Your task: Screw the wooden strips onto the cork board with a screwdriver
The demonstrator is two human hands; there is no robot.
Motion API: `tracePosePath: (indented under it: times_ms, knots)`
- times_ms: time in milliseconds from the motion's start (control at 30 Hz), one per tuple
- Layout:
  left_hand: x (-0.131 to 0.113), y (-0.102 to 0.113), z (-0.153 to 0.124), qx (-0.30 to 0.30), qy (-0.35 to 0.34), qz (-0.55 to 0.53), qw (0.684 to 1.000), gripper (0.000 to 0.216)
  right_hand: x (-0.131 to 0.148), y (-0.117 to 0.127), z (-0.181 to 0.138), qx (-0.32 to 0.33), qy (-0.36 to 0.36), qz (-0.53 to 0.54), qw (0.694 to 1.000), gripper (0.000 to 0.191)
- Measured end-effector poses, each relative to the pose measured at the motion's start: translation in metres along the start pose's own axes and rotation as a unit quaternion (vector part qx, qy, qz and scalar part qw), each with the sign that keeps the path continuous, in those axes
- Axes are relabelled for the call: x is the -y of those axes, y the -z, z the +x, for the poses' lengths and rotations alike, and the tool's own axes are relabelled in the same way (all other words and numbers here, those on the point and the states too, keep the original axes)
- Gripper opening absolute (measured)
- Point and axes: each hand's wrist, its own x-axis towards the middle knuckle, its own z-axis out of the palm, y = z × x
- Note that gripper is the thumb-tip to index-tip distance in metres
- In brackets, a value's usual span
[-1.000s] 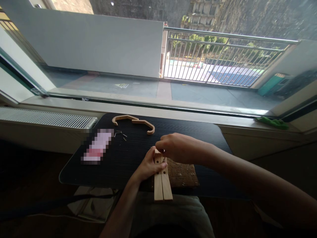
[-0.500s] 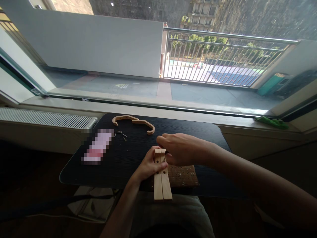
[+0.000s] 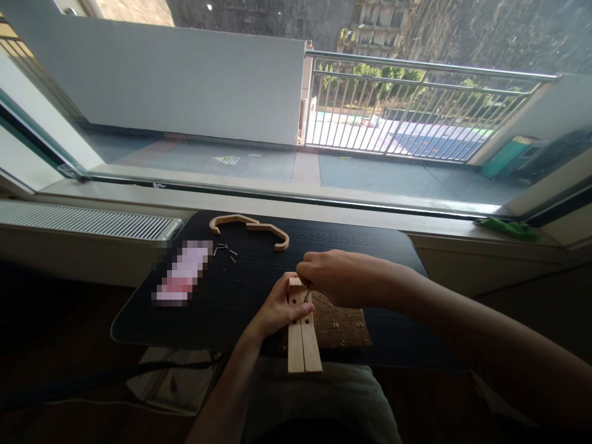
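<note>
Two pale wooden pieces (image 3: 304,353) lie side by side with a narrow gap between them and several dark holes along them. My left hand (image 3: 277,308) is closed round them from the left, its thumb across the front. On their right, my right hand (image 3: 330,275) is closed in a fist at the top of a screwdriver (image 3: 308,294), whose handle is mostly hidden by the fingers. The thin shaft points down at a hole in the right piece. Beneath lies a brown board (image 3: 345,327) with a pitted surface, at the table's near edge.
Two curved wooden hooks (image 3: 271,229) rest at the back of the black table (image 3: 185,330). Several loose screws (image 3: 225,248) lie left of centre, beside a blurred-out pink item (image 3: 187,271). A radiator (image 3: 92,221) and a window sill stand behind the table; a green cloth (image 3: 507,228) is at right.
My right hand has turned and shifted slightly right, so more of the screwdriver's shaft shows. My left hand and the wooden pieces have stayed in place.
</note>
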Motion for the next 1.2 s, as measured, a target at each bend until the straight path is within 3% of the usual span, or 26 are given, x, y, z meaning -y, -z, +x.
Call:
tracePosePath:
  times_ms: [200, 400, 567, 867, 1200]
  knots:
    - [-0.002, 0.000, 0.000, -0.002, 0.000, 0.005, 1.000, 0.053, 0.004, 0.003, 0.002, 0.027, -0.005, -0.011, 1.000, 0.008]
    - [0.002, 0.001, 0.001, -0.003, -0.017, 0.023, 1.000, 0.050, 0.007, 0.006, 0.003, 0.049, -0.059, -0.034, 0.996, 0.014]
    - [0.006, 0.002, 0.002, 0.008, -0.022, 0.013, 1.000, 0.051, 0.010, 0.004, 0.005, 0.047, -0.057, -0.078, 0.994, 0.018]
    - [0.002, 0.001, 0.002, 0.016, -0.028, -0.014, 0.999, 0.052, 0.016, 0.012, 0.004, 0.045, -0.077, -0.057, 0.994, 0.031]
    - [0.001, 0.002, 0.002, 0.010, -0.033, 0.004, 0.999, 0.050, 0.013, 0.020, 0.005, 0.120, -0.066, -0.028, 0.990, 0.031]
